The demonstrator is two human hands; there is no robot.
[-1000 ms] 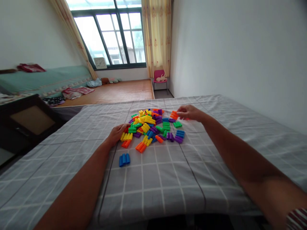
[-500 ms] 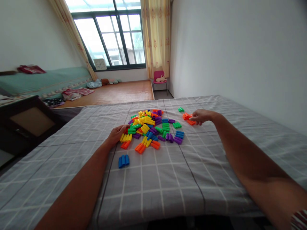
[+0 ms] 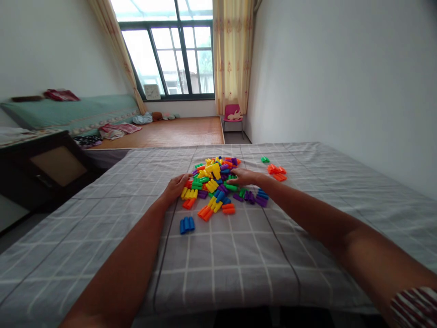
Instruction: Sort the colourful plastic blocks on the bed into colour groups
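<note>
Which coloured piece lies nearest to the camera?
The blue three-tube piece, alone on the checked cloth in front of the pile; all others lie farther.

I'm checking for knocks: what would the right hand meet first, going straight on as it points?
The right hand would likely meet the pile of coloured pieces first, perhaps touching it now; which piece is unclear.

Grey checked cloth [image 3: 239, 255] before me, scattered with bright pieces

The white-lined cloth covers the broad, flat surface in front of me and drops over its near edge. On it sits a mixed-colour heap [image 3: 213, 171]. Closest to me, a blue piece [image 3: 187, 225] lies apart. Purple pieces [image 3: 261, 201] fringe the heap's right side; farther right I see an orange cluster [image 3: 276, 172], with a green piece [image 3: 265, 159] just beyond.
</note>
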